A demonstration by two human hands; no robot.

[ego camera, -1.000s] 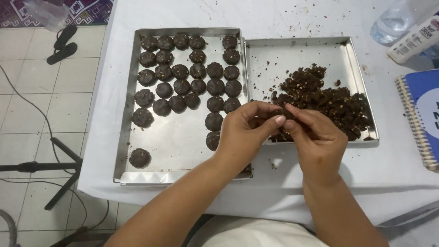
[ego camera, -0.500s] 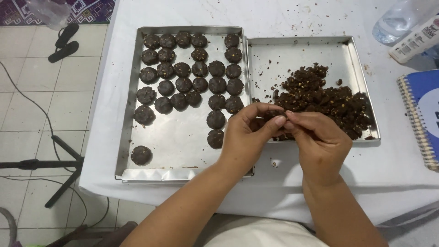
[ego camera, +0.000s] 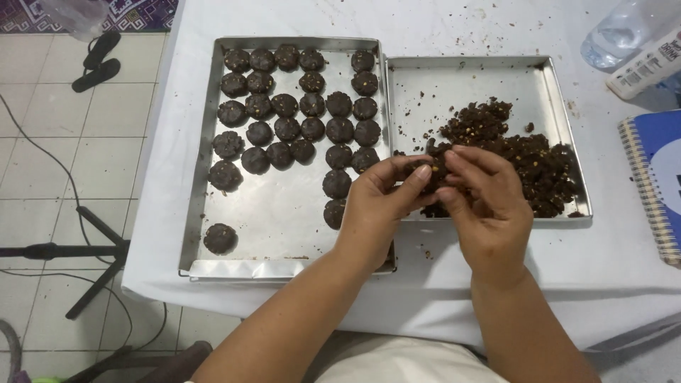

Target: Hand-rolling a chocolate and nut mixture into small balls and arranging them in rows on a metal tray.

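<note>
My left hand (ego camera: pixel 379 206) and my right hand (ego camera: pixel 486 206) meet over the seam between two metal trays, and both pinch a small lump of dark chocolate dough (ego camera: pixel 431 172) between their fingertips. The left tray (ego camera: pixel 284 220) holds several round, flattened dark dough pieces (ego camera: pixel 298 106) in rows, plus one apart near its front left corner (ego camera: pixel 220 238). The right tray (ego camera: pixel 433 92) holds a loose heap of the same crumbly dough (ego camera: pixel 525 156) with pale nut bits, just beyond my right hand.
Both trays sit on a white-covered table (ego camera: pixel 496 21). A clear plastic bottle (ego camera: pixel 624 32) and a white package (ego camera: pixel 645 67) lie at the far right, a blue spiral notebook (ego camera: pixel 656 177) at the right edge. Tiled floor, black sandals (ego camera: pixel 96 60) and a stand with cables (ego camera: pixel 64 248) are to the left.
Both hands have stayed at the same spot over the trays' seam, with their fingers working the dough lump. The view has shifted slightly.
</note>
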